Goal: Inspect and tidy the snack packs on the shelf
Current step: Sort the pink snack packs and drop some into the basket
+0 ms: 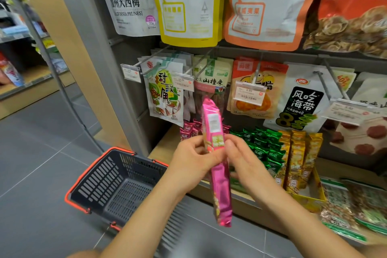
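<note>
So as to show fronts, stood in tight rows on the shelf (163, 144): green packs (266, 148) and gold packs (297, 157). Parked on the floor (41, 153) left of the shelf: basket (98, 184). Lifted before the shelf, probably for checking: pink pack (222, 195), pinched mid-length by left hand (192, 161) and right hand (245, 159) with fingers (199, 144) curled round it.

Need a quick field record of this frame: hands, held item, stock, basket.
held item: pink snack pack, roughly upright, slightly tilted
left hand: pinches the pack near its middle
right hand: pinches it from the other side
stock: pink packs, green packs, yellow packs side by side
above: hanging packs with price tags
basket: dark, orange rim, on the floor, left of the shelf
</note>
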A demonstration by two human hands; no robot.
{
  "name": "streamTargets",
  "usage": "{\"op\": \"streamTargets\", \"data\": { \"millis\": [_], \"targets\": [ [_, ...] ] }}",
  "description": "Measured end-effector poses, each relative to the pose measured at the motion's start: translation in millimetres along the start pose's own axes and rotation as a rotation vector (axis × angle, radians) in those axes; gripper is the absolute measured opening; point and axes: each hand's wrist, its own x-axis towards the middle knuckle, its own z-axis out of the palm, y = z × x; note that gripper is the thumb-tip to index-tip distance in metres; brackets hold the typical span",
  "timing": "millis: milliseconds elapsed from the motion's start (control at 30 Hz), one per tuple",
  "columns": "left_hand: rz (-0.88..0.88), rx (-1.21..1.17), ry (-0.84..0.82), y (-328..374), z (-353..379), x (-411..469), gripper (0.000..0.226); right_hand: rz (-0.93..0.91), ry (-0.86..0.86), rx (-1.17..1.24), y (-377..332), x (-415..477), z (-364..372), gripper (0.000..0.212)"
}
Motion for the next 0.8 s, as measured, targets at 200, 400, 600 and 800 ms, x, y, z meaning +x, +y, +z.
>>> {"op": "streamTargets", "data": {
  "millis": [200,400,600,800],
  "targets": [
    [0.038,0.552,0.014,-7,17,-8,0.033,-0.031,0.256,0.046,-2,8,-18,0.020],
    [0.023,0.612,-0.005,-7,-2,-5,0.041,0.059,0.511,0.326,-4,10,-44,0.019],
    [-0.029,0.649,-0.042,-2,-24,-3,0.075,0.142,0.600,0.460,-2,12,-52,0.019],
    [-0.027,0.598,-0.013,6,-40,-4,0.041,0.127,0.612,0.550,0,12,-58,0.011]
  ]
}}
